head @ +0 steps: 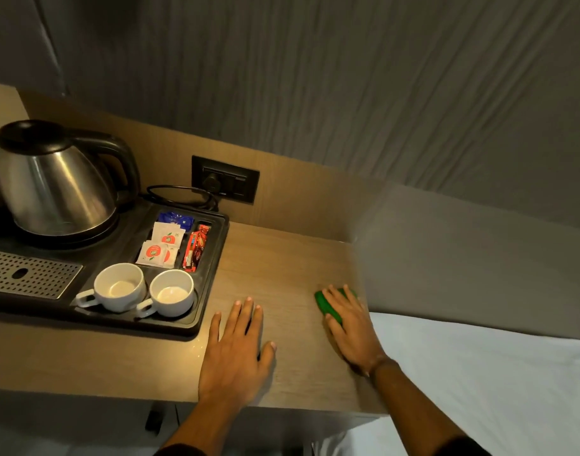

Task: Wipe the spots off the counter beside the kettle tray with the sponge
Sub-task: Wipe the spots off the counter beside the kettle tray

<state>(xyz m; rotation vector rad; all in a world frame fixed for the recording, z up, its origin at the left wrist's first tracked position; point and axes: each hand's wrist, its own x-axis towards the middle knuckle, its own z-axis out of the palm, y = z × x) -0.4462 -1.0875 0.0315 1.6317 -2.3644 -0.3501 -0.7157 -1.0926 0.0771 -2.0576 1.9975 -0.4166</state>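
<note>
A green sponge (324, 301) lies on the wooden counter (282, 258) near its right edge, mostly covered by my right hand (351, 327), which presses down on it with fingers spread over the top. My left hand (237, 353) rests flat on the counter, palm down, fingers apart, just right of the black kettle tray (212, 268). No spots on the wood can be made out at this distance.
The tray holds a steel kettle (55, 182), two white cups (143, 292), sachets (163, 245) and a metal drip grate (25, 274). A wall socket (225, 179) with a plugged cord sits behind. A white bed sheet (479, 373) adjoins the counter's right edge.
</note>
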